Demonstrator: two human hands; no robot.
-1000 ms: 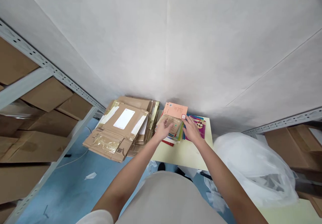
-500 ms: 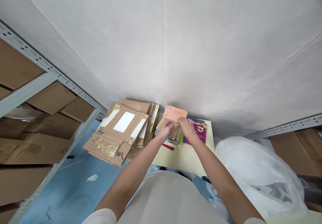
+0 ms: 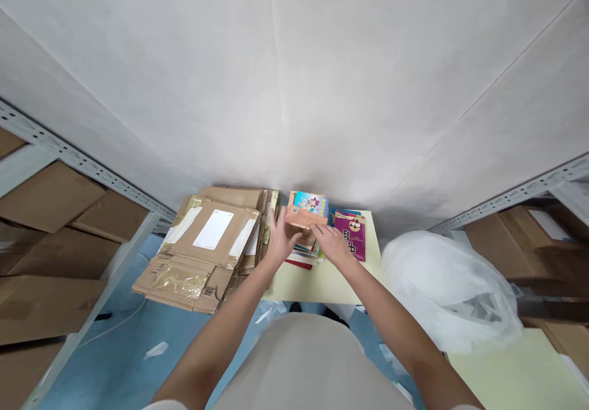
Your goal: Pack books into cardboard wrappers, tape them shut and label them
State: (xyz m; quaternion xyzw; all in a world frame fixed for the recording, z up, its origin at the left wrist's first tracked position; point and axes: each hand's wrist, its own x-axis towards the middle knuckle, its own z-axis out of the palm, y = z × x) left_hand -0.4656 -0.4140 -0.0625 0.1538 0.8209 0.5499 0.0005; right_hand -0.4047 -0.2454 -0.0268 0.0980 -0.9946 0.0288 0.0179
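A thin orange booklet (image 3: 304,218) lies tilted over a stack of books (image 3: 301,256) on the pale yellow table. Behind its upper edge shows a blue cartoon cover (image 3: 307,201). My right hand (image 3: 329,242) has its fingertips closed on the booklet's lower right corner; the thumb is hidden. At the booklet's left side is my left hand (image 3: 280,239), fingers spread and thumb apart, holding nothing. A purple book (image 3: 350,233) with a round cartoon face rests to the right of the stack, on other books.
Flattened cardboard boxes (image 3: 214,238) with tape and white labels are piled left of the books. A large translucent plastic bag (image 3: 448,287) bulges at the right of the table (image 3: 331,284). Shelves with cartons (image 3: 59,201) flank both sides. A grey wall (image 3: 294,91) stands behind.
My left hand has let go of the booklet's edge and spread its fingers at its left. The orange booklet has come lower, and the blue cartoon cover now shows behind it. The view shifted right.
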